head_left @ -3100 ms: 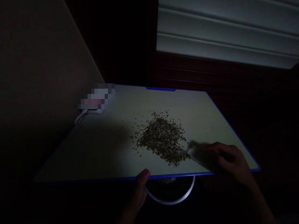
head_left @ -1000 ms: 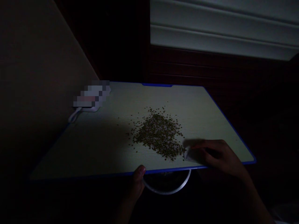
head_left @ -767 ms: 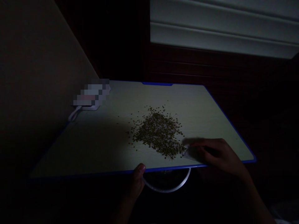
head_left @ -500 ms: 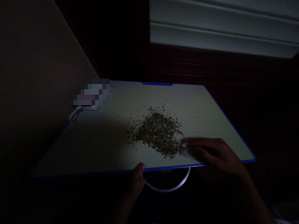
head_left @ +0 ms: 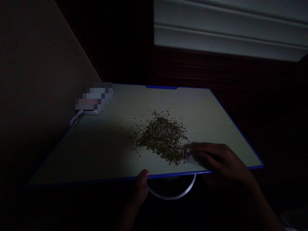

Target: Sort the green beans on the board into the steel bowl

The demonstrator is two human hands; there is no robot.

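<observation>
Seed pile [head_left: 163,138]: loose, on blue-edged counter [head_left: 197,110]. Right hand [head_left: 220,156]: just right of pile, fingers bent, hold indeterminable. Left hand [head_left: 141,187]: nearside of pile, thumb over counter edge, grip hidden.

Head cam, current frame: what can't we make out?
All in the head view:
Round container: far part hidden by the board; inside too dark to read.
Left hand: fingers hidden by board and dark.
Grains: too small to count.
Right hand: too dark to tell whether it pinches any grains.
Strapped pale item: top masked by pixelation.
</observation>
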